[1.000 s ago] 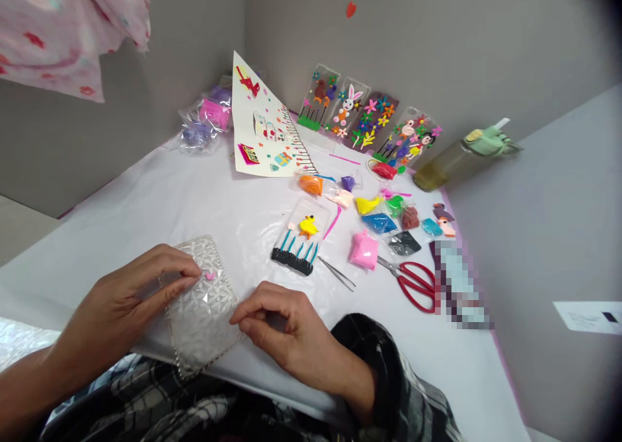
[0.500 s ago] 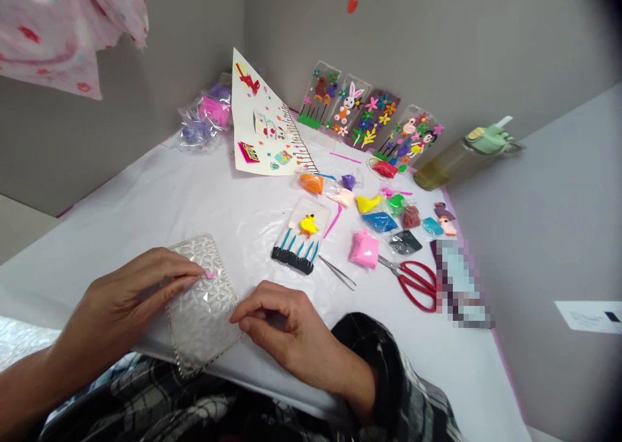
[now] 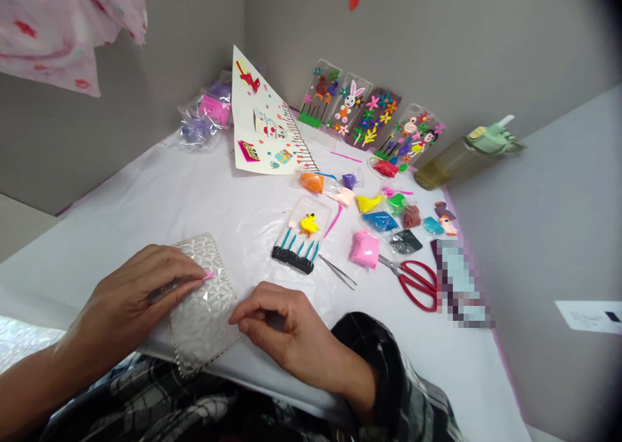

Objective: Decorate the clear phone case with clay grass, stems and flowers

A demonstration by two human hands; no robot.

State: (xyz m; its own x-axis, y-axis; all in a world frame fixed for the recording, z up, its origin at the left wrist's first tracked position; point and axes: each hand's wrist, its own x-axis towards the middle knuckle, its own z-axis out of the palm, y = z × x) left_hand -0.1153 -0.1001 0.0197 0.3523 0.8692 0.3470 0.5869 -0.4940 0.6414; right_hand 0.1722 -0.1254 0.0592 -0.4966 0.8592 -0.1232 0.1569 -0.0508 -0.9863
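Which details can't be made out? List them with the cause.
All in the head view:
Clear textured panel: left part, covered by the left hand.
Pink piece: exact shape, too small.
Right hand: whether it grips anything, hidden by its curl.
Maroon-edged object: surface, pixelated.
White wall label: print, too small.
Pink floral cloth: cut off at top and left.

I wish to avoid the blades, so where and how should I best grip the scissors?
Probably by the red handles, with the right hand from the near side: the scissors lie flat, handles toward the right, blades pointing left at the pink packet.
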